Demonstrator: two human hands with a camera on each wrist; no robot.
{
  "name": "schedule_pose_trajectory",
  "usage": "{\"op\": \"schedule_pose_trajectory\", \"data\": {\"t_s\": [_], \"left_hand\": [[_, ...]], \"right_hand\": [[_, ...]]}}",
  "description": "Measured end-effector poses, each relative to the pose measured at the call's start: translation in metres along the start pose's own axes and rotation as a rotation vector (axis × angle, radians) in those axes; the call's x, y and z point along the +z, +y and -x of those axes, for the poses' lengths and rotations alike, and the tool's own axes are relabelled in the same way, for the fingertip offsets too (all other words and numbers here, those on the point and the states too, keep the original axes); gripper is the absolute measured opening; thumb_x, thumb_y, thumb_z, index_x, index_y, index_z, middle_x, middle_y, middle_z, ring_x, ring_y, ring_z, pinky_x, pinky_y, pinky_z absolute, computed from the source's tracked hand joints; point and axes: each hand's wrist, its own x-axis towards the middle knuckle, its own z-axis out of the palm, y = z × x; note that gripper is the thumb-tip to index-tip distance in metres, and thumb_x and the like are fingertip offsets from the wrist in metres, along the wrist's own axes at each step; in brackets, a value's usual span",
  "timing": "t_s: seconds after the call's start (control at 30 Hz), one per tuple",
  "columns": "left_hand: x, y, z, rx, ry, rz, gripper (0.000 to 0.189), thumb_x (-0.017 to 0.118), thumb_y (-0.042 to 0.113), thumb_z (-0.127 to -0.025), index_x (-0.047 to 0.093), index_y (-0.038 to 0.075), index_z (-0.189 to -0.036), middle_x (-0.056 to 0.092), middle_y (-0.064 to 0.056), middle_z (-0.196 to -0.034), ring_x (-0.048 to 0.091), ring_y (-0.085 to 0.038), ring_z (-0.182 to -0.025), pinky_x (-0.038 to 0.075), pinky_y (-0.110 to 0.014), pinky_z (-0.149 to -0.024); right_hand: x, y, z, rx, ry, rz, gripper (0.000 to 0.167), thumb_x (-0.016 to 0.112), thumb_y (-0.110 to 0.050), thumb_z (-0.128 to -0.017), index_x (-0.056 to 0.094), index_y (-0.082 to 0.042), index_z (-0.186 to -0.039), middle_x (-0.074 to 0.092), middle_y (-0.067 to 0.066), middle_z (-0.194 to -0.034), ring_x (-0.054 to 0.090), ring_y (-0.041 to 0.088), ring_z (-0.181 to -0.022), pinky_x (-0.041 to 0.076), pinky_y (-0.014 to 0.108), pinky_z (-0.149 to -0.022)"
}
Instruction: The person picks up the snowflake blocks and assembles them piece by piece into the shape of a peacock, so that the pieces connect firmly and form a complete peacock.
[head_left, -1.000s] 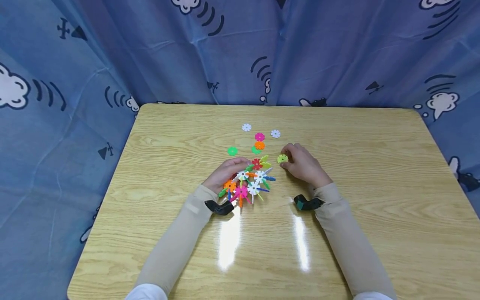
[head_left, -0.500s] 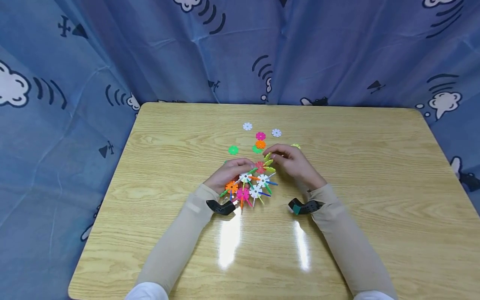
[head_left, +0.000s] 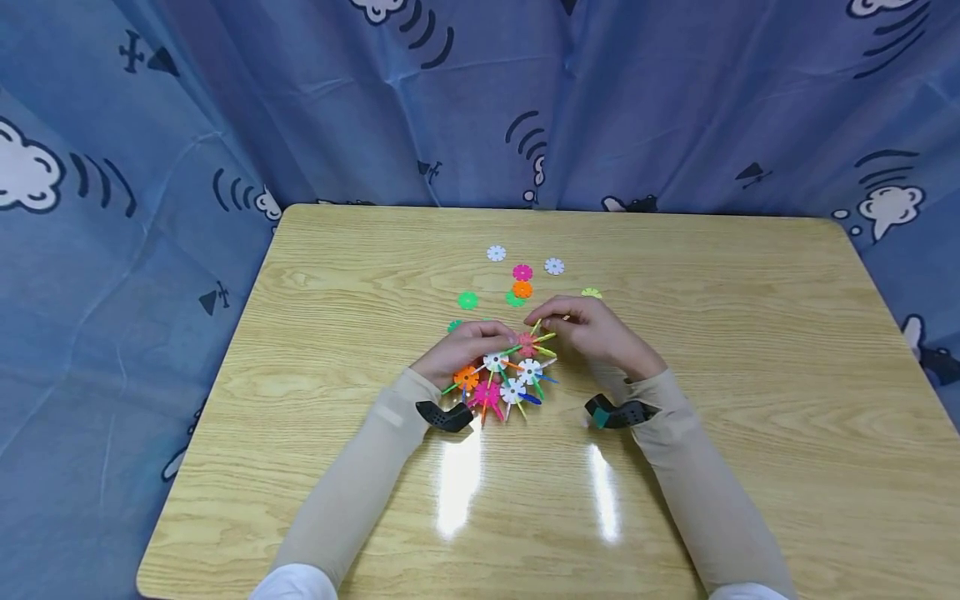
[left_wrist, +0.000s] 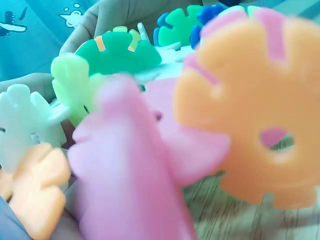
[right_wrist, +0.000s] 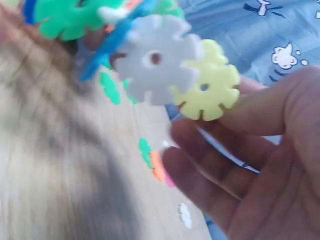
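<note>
In the head view my left hand (head_left: 467,348) grips a cluster of interlocking snowflake discs, with a pink disc (head_left: 487,393), an orange disc (head_left: 466,377) and a red disc (head_left: 527,344) among its faces. My right hand (head_left: 600,333) is at the upper right of this cluster. Its thumb and fingers pinch a yellow disc (right_wrist: 207,82), which partly lies behind a whitish disc (right_wrist: 157,59) in the right wrist view; whether the two are joined I cannot tell. The left wrist view has a blurred orange disc (left_wrist: 240,105) and a pink disc (left_wrist: 125,170) close up, partly covering the left hand.
Loose discs lie beyond the hands on the wooden table (head_left: 360,275): white (head_left: 497,253), another white disc (head_left: 554,266), pink (head_left: 522,272), an orange disc (head_left: 522,289) overlapping a green one (head_left: 513,300), more green (head_left: 468,300) and yellow (head_left: 591,292). A blue curtain (head_left: 465,100) hangs behind.
My right hand has moved left with the yellow disc, from beside the cluster to its upper right. The left hand still holds the cluster, which has tilted slightly.
</note>
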Motion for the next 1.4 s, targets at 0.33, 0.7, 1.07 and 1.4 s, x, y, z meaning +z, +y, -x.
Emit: {"op": "schedule_pose_trajectory", "data": {"t_s": [0.33,0.7,1.07,1.4], "left_hand": [[-0.002,-0.003,0.000,0.026,0.055,0.009,0.018,0.056,0.023,-0.103,0.071,0.013,-0.108,0.068,0.008,-0.109,0.058,-0.014,-0.114,0.043,-0.037,-0.104],[0.000,-0.002,0.000,0.042,0.107,0.055,0.014,0.059,0.019,-0.101,0.072,0.014,-0.103,0.068,0.006,-0.112,0.059,-0.016,-0.117,0.039,-0.045,-0.114],[0.000,-0.002,-0.001,0.040,0.104,0.038,0.017,0.059,0.019,-0.101,0.072,0.010,-0.107,0.069,0.004,-0.113,0.059,-0.017,-0.118,0.039,-0.046,-0.115],[-0.001,-0.003,-0.001,0.038,0.097,0.047,0.017,0.058,0.019,-0.101,0.072,0.010,-0.106,0.069,0.004,-0.113,0.059,-0.017,-0.120,0.037,-0.048,-0.118]], "right_hand": [[0.004,-0.013,0.003,0.064,-0.104,0.015,0.056,0.064,-0.029,-0.101,0.048,-0.002,-0.147,0.057,0.019,-0.143,0.061,0.035,-0.126,0.052,0.053,-0.105],[0.014,-0.025,0.007,0.030,-0.115,0.215,0.075,0.069,-0.026,-0.097,0.031,-0.003,-0.156,0.047,0.022,-0.153,0.062,0.038,-0.125,0.057,0.051,-0.098],[0.020,-0.026,0.005,-0.016,-0.044,0.375,0.071,0.073,-0.027,-0.092,0.042,0.002,-0.150,0.062,0.022,-0.138,0.066,0.034,-0.119,0.058,0.048,-0.095],[0.019,-0.021,0.004,-0.136,-0.019,0.416,0.065,0.074,-0.023,-0.091,0.050,0.005,-0.144,0.065,0.023,-0.133,0.072,0.029,-0.107,0.061,0.042,-0.088]]}}
